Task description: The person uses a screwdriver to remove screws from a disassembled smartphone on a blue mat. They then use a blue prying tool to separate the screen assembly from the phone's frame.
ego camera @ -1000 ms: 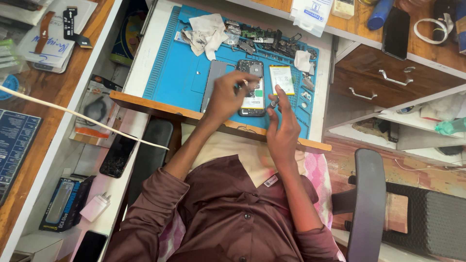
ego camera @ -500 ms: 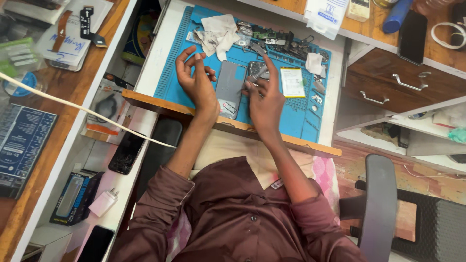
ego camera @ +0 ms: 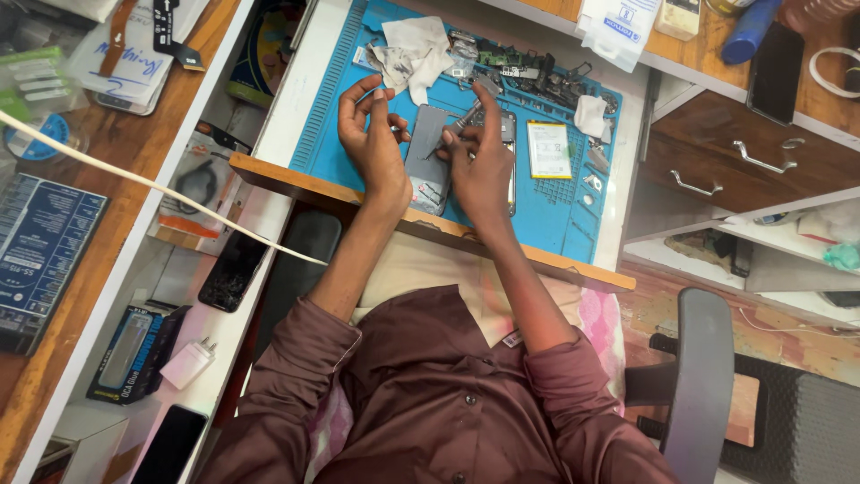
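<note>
Left hand: raised at the far left, palm turned inward, fingers loosely curled, thumb and forefinger pinched close.
Right hand: just beside the left, back upward, forefinger stretched far, the others bent.
Forearms: both bare, reaching forward, converging.
Sleeves: rolled at the elbows.

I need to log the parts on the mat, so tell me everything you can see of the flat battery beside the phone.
The flat rectangular phone battery looks pale cream with a narrow green strip along its upper edge and small dark print. It lies flat and loose on the blue silicone work mat, just beside the right hand. Neither hand touches it. Small metal parts lie close around it.
</note>
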